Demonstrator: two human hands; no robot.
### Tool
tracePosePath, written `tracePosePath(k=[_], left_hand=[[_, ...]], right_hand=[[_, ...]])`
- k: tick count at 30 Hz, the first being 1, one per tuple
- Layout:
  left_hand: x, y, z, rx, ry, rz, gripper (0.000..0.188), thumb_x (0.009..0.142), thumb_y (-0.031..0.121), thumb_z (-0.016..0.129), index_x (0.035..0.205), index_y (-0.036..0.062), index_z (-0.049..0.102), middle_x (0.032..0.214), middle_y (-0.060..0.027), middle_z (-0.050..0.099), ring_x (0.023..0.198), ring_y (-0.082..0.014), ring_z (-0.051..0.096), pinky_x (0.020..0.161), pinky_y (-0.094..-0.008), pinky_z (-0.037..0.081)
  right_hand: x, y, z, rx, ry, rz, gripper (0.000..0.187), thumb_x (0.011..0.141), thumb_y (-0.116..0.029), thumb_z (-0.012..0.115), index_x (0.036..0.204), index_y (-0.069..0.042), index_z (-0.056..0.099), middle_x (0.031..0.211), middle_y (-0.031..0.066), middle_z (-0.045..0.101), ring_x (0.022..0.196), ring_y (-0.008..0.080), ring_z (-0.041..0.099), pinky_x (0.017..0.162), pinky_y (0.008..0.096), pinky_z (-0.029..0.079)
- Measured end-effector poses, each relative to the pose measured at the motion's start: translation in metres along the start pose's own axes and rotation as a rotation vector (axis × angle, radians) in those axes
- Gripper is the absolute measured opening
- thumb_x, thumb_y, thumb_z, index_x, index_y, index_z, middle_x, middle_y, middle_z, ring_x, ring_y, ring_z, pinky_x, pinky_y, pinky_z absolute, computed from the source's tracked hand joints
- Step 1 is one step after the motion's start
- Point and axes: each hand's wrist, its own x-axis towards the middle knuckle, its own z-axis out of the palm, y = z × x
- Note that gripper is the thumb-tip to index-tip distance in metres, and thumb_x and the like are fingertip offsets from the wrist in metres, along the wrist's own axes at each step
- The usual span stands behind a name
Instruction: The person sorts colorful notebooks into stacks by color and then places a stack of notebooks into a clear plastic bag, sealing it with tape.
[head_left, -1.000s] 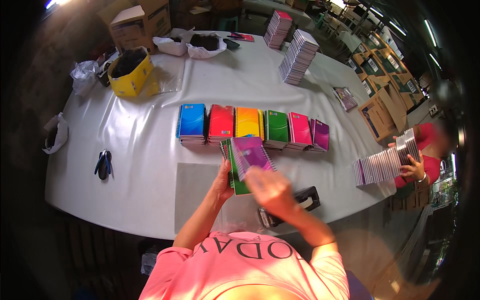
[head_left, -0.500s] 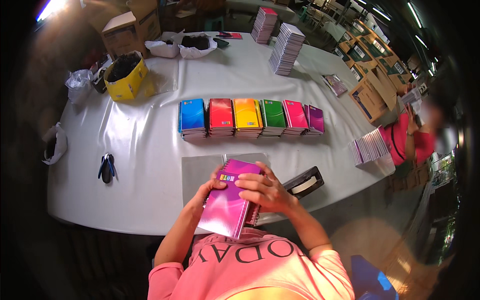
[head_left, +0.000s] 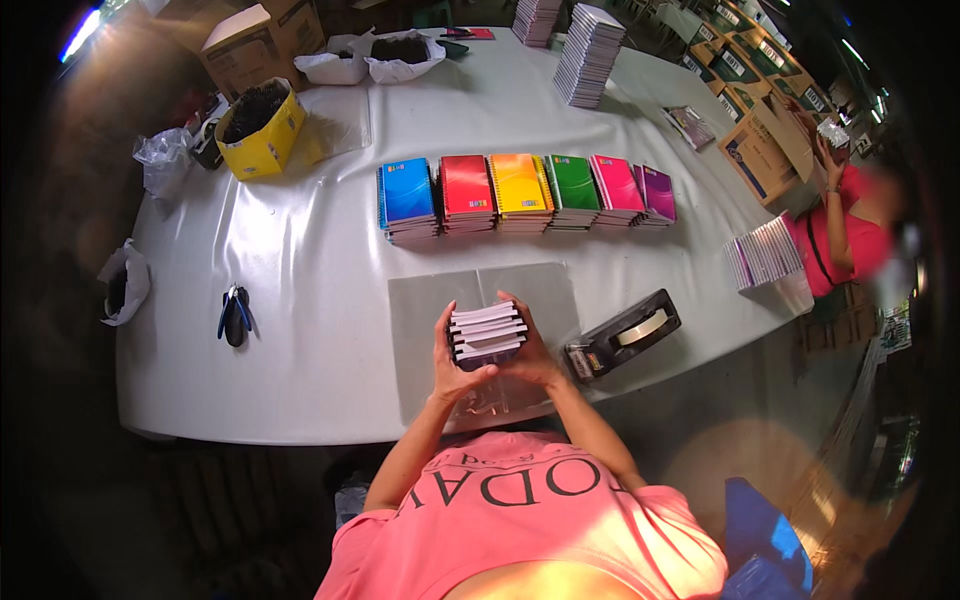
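I hold a small stack of spiral notebooks (head_left: 487, 335) edge-up in both hands, white page edges facing me. My left hand (head_left: 452, 370) grips its left side and my right hand (head_left: 530, 350) wraps its right side. The stack hovers over two grey mats (head_left: 480, 320) at the table's near edge. Beyond them stands a row of notebook piles: blue (head_left: 407, 197), red (head_left: 467, 190), orange (head_left: 520, 188), green (head_left: 573, 186), pink (head_left: 618, 186) and purple (head_left: 655, 193).
A black tape dispenser (head_left: 622, 334) sits right of my hands. Pliers (head_left: 234, 314) lie at the left, a yellow box (head_left: 258, 128) at far left, tall notebook stacks (head_left: 590, 55) at the back. Another person in red (head_left: 840, 225) works at the right by a pile of notebooks (head_left: 765, 258).
The purple-covered stack I held flat has been brought down and turned on edge, so its white page edges now face me. Both hands have closed around it.
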Motion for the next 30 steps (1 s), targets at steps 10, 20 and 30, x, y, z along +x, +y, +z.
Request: tracePosePath(k=[10, 20, 30], left_hand=[[0.005, -0.019, -0.004, 0.013, -0.032, 0.131, 0.116, 0.044, 0.035, 0.091, 0.137, 0.0028, 0.031, 0.122, -0.0136, 0.048, 0.111, -0.0229, 0.050, 0.096, -0.0344, 0.041], [-0.004, -0.019, 0.009, 0.150, 0.149, 0.071, 0.114, 0.042, 0.035, 0.093, 0.133, 0.0005, 0.034, 0.118, -0.0129, 0.054, 0.106, -0.0218, 0.054, 0.095, -0.0342, 0.041], [-0.008, -0.015, -0.007, 0.014, 0.044, 0.089, 0.136, 0.035, 0.047, 0.092, 0.142, 0.0022, 0.021, 0.127, -0.0183, 0.043, 0.120, -0.0286, 0.043, 0.103, -0.0388, 0.034]], right_hand=[[-0.009, 0.019, -0.006, -0.070, 0.053, -0.063, 0.079, 0.057, -0.026, 0.086, 0.121, -0.006, 0.043, 0.117, 0.0066, 0.046, 0.110, 0.0185, 0.047, 0.095, 0.0326, 0.038], [-0.014, 0.017, 0.002, 0.001, 0.022, 0.040, 0.080, 0.063, -0.021, 0.080, 0.129, -0.005, 0.038, 0.122, 0.0091, 0.047, 0.115, 0.0203, 0.046, 0.099, 0.0346, 0.036], [-0.014, 0.026, -0.004, -0.110, -0.015, -0.105, 0.106, 0.055, -0.030, 0.089, 0.138, -0.004, 0.027, 0.139, 0.0153, 0.035, 0.131, 0.0287, 0.031, 0.107, 0.0415, 0.027]])
